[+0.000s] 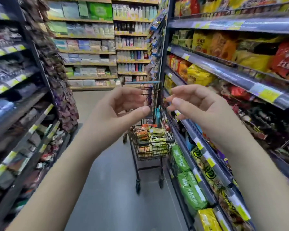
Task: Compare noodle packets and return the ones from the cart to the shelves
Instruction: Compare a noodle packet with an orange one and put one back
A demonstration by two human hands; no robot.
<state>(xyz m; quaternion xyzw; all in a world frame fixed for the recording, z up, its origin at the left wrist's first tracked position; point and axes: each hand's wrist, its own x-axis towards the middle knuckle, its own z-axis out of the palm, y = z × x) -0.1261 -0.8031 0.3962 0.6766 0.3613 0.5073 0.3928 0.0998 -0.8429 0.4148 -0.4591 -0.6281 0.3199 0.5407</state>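
A black wire shopping cart stands in the aisle ahead, hard against the right-hand shelves. Several noodle packets in orange, yellow and green lie in its basket. My left hand and my right hand are raised in front of me, nearer than the cart, a short gap between them. Both have loosely curled fingers and hold nothing. The shelves on the right carry rows of yellow, orange, red and green noodle packs.
Dark shelving with packaged goods lines the left side. Hanging snack strips jut from its end. A far wall of shelves closes the aisle. Grey floor runs between me and the cart.
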